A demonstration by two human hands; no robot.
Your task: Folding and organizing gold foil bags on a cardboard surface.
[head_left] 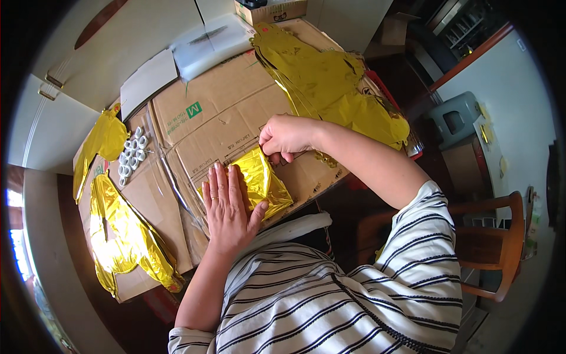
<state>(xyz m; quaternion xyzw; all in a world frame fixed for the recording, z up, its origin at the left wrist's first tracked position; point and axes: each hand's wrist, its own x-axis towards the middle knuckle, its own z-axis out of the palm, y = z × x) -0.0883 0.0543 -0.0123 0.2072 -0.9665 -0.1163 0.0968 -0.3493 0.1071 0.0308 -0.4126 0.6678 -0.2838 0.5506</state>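
Note:
A folded gold foil balloon (266,187) lies on the cardboard near the table's front edge. Across its left part my left hand (227,206) rests flat, fingers stretched out. My right hand (287,138) is closed at the far right edge of the foil, thumb and fingers pinching there; the pinched bit is mostly hidden. Beyond my right hand lies a large stack of flat gold foil balloons (330,79). More flat gold foil (127,227) spreads over the near left of the table, and another gold piece (100,141) lies farther left.
Several small white rolls (133,154) lie in a cluster at the left. A pile of clear plastic bags (212,44) and a pale flat sheet (148,81) are at the back, beside a cardboard box (272,10). A wooden chair (495,253) stands at the right.

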